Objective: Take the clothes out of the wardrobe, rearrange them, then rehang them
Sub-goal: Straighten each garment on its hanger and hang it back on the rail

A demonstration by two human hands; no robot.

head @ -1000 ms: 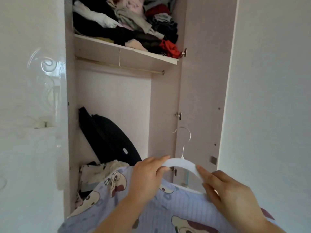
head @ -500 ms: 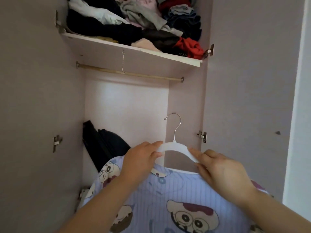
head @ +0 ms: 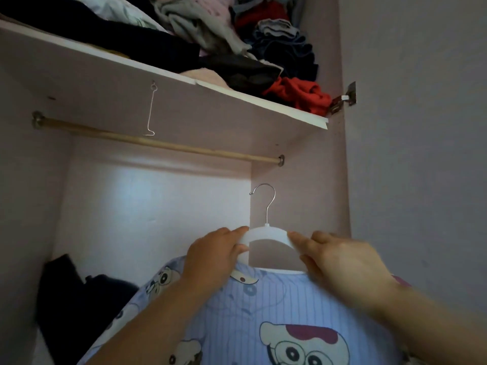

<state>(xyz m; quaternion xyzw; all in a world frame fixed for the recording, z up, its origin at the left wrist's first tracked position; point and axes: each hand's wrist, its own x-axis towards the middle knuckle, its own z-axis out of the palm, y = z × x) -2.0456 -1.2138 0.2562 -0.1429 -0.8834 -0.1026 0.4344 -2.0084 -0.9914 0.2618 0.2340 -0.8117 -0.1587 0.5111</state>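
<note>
- The white hanger (head: 266, 235) was held up inside the open wardrobe, below the rail and towards its right end. Its metal hook (head: 268, 204) stood upright and was well apart from the rail.
- A blue striped top (head: 263, 309) with a cartoon print hung from the hanger, its collar just under the hanger's arch.
- The left hand (head: 210, 259) grasped the hanger's left shoulder, with the fingers curled over it.
- The right hand (head: 342, 262) grasped the right shoulder, with the fingertips laid on the white plastic.
- The wooden rail (head: 158, 144) ran across above, with nothing hung on it.
- A thin wire hook (head: 150, 111) dangled from the underside of the shelf (head: 237, 101), in front of the rail.
- A jumbled pile of clothes (head: 210, 35) lay on the shelf, with a red garment (head: 300, 94) at its right edge beside a metal hinge (head: 342, 98).
- A dark bundle (head: 73, 293) sat low in the wardrobe's left corner.
</note>
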